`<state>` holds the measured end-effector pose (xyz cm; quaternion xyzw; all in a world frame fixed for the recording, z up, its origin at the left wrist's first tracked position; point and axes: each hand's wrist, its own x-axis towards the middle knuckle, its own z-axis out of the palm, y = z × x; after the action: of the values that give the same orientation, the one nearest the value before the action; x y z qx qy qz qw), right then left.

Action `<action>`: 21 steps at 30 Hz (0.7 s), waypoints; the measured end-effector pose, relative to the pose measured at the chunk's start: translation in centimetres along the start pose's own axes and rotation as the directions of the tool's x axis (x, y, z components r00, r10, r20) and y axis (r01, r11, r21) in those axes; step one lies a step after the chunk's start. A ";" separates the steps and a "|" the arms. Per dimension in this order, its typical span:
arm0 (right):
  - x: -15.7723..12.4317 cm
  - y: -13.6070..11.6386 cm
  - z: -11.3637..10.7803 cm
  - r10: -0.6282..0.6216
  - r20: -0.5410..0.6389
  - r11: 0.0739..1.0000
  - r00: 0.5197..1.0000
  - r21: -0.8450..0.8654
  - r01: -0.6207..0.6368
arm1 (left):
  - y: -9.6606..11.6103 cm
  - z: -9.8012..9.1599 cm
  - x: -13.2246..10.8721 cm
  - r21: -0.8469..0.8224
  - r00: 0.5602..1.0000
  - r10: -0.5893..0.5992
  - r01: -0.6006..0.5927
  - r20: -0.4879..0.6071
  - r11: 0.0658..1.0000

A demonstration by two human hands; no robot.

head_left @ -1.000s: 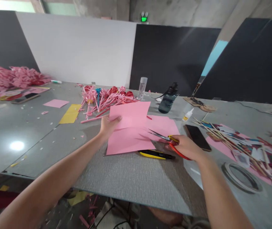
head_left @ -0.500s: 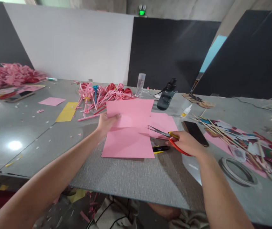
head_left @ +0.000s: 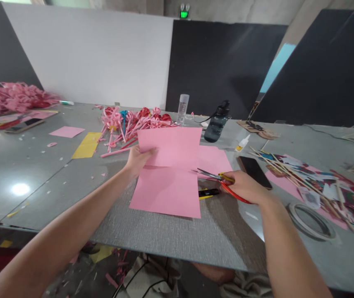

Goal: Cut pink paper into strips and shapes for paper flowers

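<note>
Grey table (head_left: 171, 236) before dark and white panels: my left hand (head_left: 138, 159) pinches the creased pink sheet (head_left: 167, 174) at its left edge; my right hand (head_left: 245, 187) grips scissors (head_left: 217, 179), blades apparently slightly parted, beside the sheet's right edge.

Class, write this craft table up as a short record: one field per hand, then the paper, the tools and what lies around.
left hand: grips the pink sheet at its left edge
right hand: holds scissors, blades part open, tips at the sheet's right edge
pink sheet: creased across the middle, upper half raised
partly under it: second pink sheet, utility knife
nearby: phone, glue bottle, dark water bottle, tape roll, pile of pink paper flowers
</note>
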<state>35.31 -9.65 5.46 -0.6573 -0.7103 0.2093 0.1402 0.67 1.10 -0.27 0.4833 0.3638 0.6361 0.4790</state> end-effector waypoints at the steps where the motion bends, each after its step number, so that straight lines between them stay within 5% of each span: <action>1: 0.0 0.0 0.0 -0.006 0.007 1.000 1.000 -0.001 0.006 | 0.0 0.0 0.0 0.000 1.000 0.001 -0.001 0.007 1.000; 21: -0.2 -0.1 0.6 -0.041 0.103 0.997 0.994 -0.061 0.047 | 1.0 0.7 -1.2 -0.004 0.993 -0.010 0.011 0.117 1.000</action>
<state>34.96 -9.90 5.00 -0.6341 -0.7370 0.2169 0.0876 1.23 -0.34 0.50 0.5168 0.3363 0.6051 0.5037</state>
